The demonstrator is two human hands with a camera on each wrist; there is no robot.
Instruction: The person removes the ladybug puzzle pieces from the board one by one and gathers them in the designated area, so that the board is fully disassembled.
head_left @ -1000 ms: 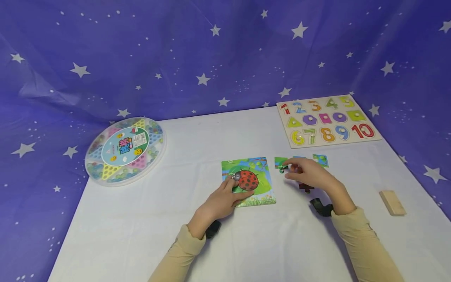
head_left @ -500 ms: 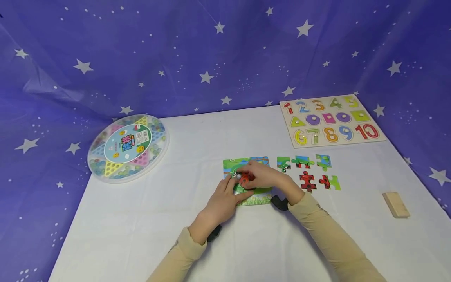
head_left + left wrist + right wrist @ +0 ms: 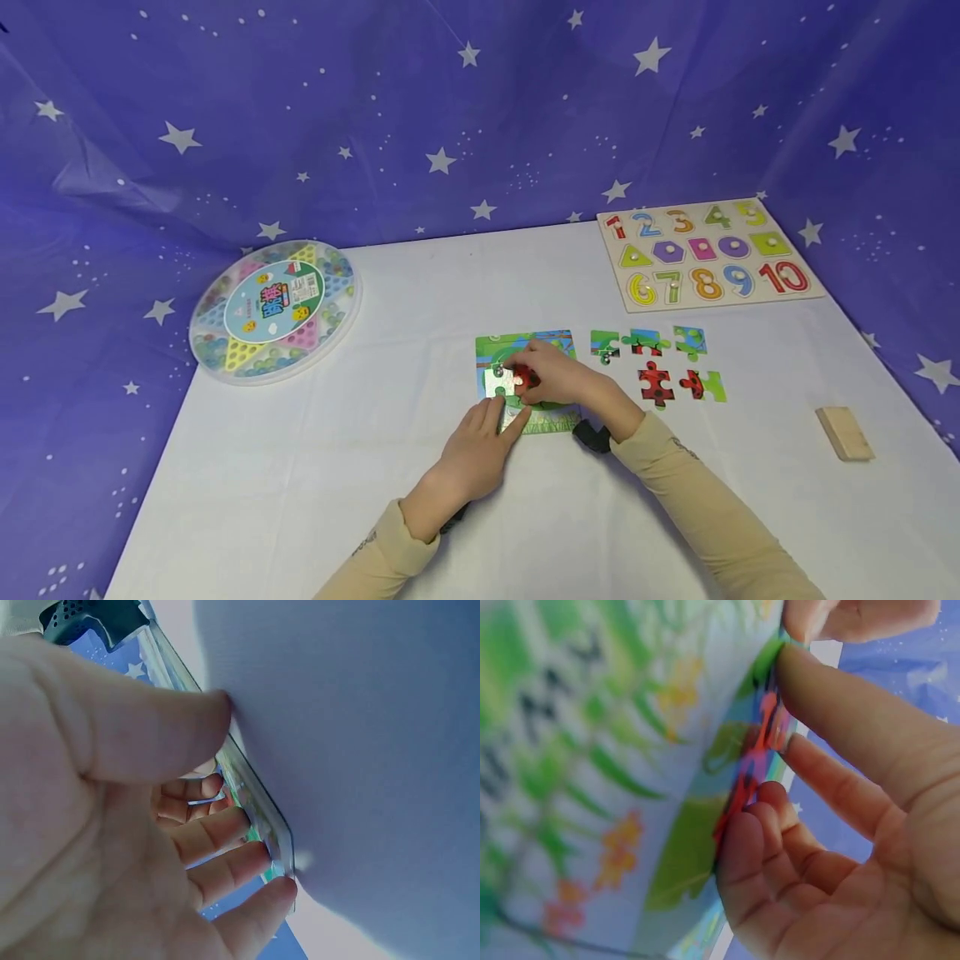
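Observation:
A ladybug jigsaw board lies flat on the white table. My right hand is over its middle, thumb and curled fingers pinching a red-and-black puzzle piece, largely covered by the fingers. Beside it is a pale patch; I cannot tell whether it is glare. My left hand rests at the board's near left edge, thumb and fingers spread; in the left wrist view its fingertips touch the board's rim. To the right lie loose pieces: a green one, a blue-topped one and several partly red ones.
A wooden number-and-shape peg puzzle lies at the back right. At the left is a round clear case of marbles with a star-patterned lid. A small wooden block sits near the right edge. A starry purple cloth hangs behind the table.
My right hand has moved left from the loose pieces onto the board and now pinches a piece there. My left hand has slid slightly toward me, off the ladybug picture. The view has shifted a little.

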